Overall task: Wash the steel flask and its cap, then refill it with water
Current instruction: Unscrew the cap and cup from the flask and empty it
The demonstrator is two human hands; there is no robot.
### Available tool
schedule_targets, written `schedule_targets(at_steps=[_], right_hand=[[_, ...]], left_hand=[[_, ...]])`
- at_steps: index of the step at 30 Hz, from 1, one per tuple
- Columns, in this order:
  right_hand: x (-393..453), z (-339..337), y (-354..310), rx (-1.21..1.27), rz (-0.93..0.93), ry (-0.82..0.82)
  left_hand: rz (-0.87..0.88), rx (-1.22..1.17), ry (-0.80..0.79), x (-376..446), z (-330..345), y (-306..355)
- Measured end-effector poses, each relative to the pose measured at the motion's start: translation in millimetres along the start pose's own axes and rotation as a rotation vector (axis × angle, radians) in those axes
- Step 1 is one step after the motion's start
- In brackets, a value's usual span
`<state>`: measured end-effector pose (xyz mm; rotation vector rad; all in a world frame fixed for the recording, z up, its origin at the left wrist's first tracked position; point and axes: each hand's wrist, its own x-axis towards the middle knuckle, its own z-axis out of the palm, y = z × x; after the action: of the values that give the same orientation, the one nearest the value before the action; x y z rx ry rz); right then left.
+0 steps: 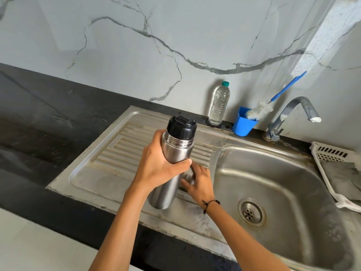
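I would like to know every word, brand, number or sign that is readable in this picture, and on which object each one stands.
No text can be read in this picture.
Steel flask: plain metal, no brand visible.
Black stopper: raised marks on top, too small and blurred to read.
Plastic bottle: no label visible.
Blue cup: no print visible.
Tap: no marking visible.
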<state>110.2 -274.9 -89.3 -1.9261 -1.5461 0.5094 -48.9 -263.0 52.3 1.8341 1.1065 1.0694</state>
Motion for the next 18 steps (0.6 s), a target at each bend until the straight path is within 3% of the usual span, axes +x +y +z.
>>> schedule_targets(at_steps=[5, 9, 11, 14, 18], right_hand=[[-5, 4, 3, 0.018, 0.011, 0.015], [1, -1, 5, -0.047, -0.029, -0.114], [2, -14, 1, 0.062, 0.005, -0.141], [5, -49, -20, 0.337, 0.054, 0.014], [0, -102, -74, 0.698, -0.108, 0.224]], left_hand=[[-0.006, -0.011, 0.012, -1, -1, -1], [-0.002, -0.047, 0.027, 0, 5, 0], [0.005, -0.071, 0.032, 0, 10, 1], [0.008, -0.098, 0.024, -3, 19, -1], [0.008, -0.113, 0.016, -8, 31, -8]])
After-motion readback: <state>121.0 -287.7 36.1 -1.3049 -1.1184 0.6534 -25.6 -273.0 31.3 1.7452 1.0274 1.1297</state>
